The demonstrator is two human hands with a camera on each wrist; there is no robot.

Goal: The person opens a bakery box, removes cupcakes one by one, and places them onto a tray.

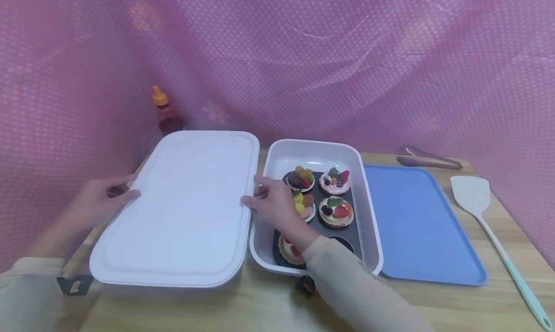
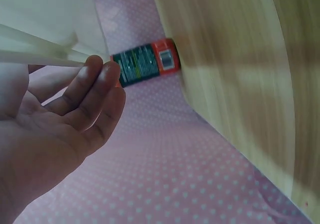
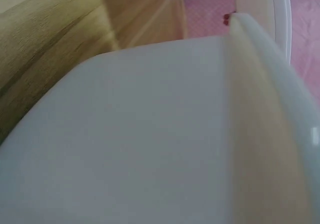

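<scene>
Between my two hands is a white rectangular lid (image 1: 178, 206), its flat face up, to the left of a white box (image 1: 316, 153). My left hand (image 1: 97, 199) pinches the lid's left edge between thumb and fingers, also seen from below in the left wrist view. On the opposite edge, my right hand (image 1: 277, 202) grips with thumb and forefinger, its wrist passing over the box. Inside the box, a dark tray (image 1: 325, 231) holds several fruit-topped tarts (image 1: 336, 211); my right hand and sleeve cover part of them. White plastic fills most of the right wrist view, with that hand hidden.
Behind the lid stands a sauce bottle (image 1: 166, 115) with an orange cap. Right of the box lie a blue tray (image 1: 420, 226), tongs (image 1: 429, 159) and a white spatula (image 1: 472, 197) with a mint handle. A pink dotted curtain (image 1: 303, 72) hangs behind the wooden table (image 1: 208, 308).
</scene>
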